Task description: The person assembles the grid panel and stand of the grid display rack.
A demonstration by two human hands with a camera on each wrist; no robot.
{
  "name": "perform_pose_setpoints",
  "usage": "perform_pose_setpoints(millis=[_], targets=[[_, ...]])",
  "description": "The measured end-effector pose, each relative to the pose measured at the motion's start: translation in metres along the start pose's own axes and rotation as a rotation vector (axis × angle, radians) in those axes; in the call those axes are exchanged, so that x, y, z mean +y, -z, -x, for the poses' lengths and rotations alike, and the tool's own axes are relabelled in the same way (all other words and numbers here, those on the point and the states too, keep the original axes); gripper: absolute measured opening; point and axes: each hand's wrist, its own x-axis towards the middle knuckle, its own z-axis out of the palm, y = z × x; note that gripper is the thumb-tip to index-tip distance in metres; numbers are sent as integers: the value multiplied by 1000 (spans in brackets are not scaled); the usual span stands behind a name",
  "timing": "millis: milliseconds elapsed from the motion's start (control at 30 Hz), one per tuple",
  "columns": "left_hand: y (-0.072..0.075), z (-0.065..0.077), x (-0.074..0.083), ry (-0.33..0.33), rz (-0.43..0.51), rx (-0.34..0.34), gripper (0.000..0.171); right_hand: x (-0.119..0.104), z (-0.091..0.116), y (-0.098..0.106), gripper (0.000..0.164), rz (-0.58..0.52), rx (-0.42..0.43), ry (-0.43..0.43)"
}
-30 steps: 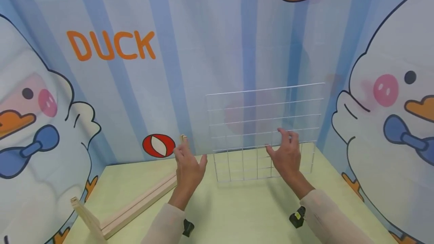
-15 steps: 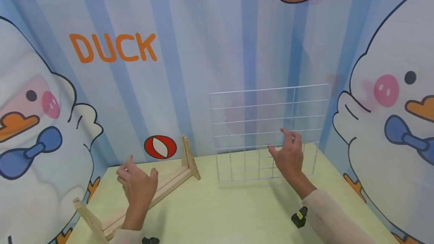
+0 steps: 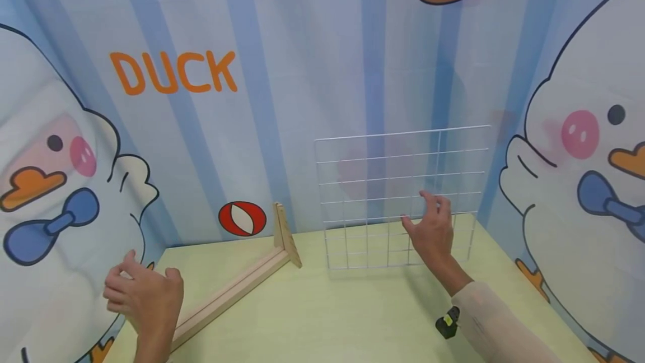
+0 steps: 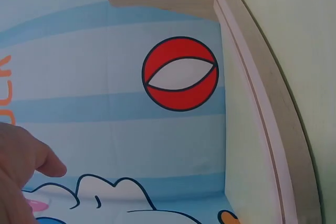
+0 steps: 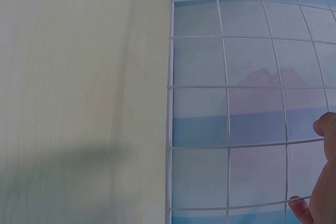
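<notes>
A white wire grid panel (image 3: 375, 178) stands upright on its lower edge on the pale table (image 3: 302, 307), in front of the curtain. My right hand (image 3: 430, 231) holds it right of its middle, thumb and fingers spread at the wires; in the right wrist view the thumb and a fingertip meet the wires. To the left lies a slotted wooden bar (image 3: 234, 293) with an upright wooden end piece (image 3: 286, 237) at its far end. My left hand (image 3: 146, 296) hangs over the bar's near end and hides it, fingers loosely bent, holding nothing.
A blue striped curtain (image 3: 312, 71) with printed ducks wraps the back and both sides of the table. A small black device (image 3: 447, 322) is at the right wrist. Bare table surface lies between the bar and the panel.
My left hand has moved left and toward me, from the far end piece to the bar's near end. The right hand and the grid panel have stayed almost still.
</notes>
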Motion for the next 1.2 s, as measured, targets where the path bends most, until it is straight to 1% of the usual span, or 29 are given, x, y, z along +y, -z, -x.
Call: perform_pose_setpoints(millis=[33, 100, 133, 200, 267, 367, 433, 500, 567, 633, 767, 933, 1100, 1200], targets=[[1, -3, -3, 28, 1, -8, 75, 0, 0, 0, 69, -1, 1, 0], [2, -9, -10, 107, 18, -60, 81, 1, -1, 1, 69, 0, 2, 1], [2, -12, -12, 156, 30, -95, 83, 1, -1, 2, 69, 1, 5, 2], [4, -18, -18, 250, 52, -192, 86, 2, -1, 3, 69, 6, 9, 4], [7, -22, -24, 318, 81, -262, 87, 1, -1, 4, 70, 8, 11, 5], [11, -26, -32, 373, 143, -295, 86, 2, -1, 4, 70, 7, 11, 3], [13, -28, -36, 402, 157, -304, 86, 2, 0, 5, 70, 0, 10, 0], [16, -28, -40, 429, 149, -322, 86, 2, 0, 5, 70, -1, 9, 0], [19, -27, -44, 458, 123, -362, 87, 3, -1, 5, 70, -1, 9, -2], [22, -26, -46, 474, 90, -407, 86, 3, -1, 5, 70, 2, 12, -2], [24, -24, -50, 484, 56, -458, 78, 4, -1, 5, 71, 3, 19, -7], [26, -23, -54, 473, 76, -460, 74, 5, -1, 4, 69, 2, 17, -12], [25, -26, -55, 492, 82, -455, 75, 6, 0, 3, 69, -3, 22, -12], [24, -28, -57, 469, 73, -445, 73, 6, 0, 3, 69, 0, 18, -14]])
